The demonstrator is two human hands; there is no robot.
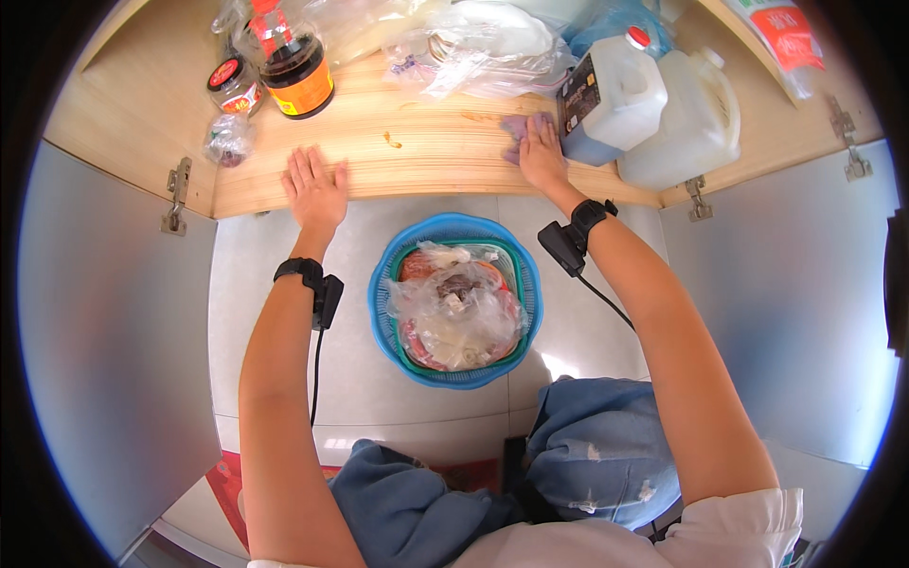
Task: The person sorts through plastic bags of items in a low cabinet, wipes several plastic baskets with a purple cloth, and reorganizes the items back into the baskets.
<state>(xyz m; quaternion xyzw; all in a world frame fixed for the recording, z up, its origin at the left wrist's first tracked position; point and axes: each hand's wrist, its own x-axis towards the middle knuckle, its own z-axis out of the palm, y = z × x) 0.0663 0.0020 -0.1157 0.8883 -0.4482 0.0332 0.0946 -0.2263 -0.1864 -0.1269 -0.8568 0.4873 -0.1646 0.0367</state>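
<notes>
My left hand (317, 190) rests palm down near the front edge of the wooden cabinet shelf (433, 160), its fingers somewhat apart and nothing held. Under my right hand (544, 157) is a crumpled purple cloth (513, 129), pressed against the shelf board; much of it is hidden by the fingers. Just right of that hand stands a white plastic jug (619, 92) with a red cap and a dark label. Between my hands, a small brown stain (392, 140) marks the wood. A fainter orange-brown smear (480, 116) lies left of the cloth.
Sauce bottle (302, 82), jar (234, 85) and wrapped bundle (229, 138) stand left. Plastic bags (490, 50) fill the back. Another jug (685, 135) stands right. Below, a blue basket (378, 312) holds bagged goods. Cabinet doors (121, 319) hang wide at both sides.
</notes>
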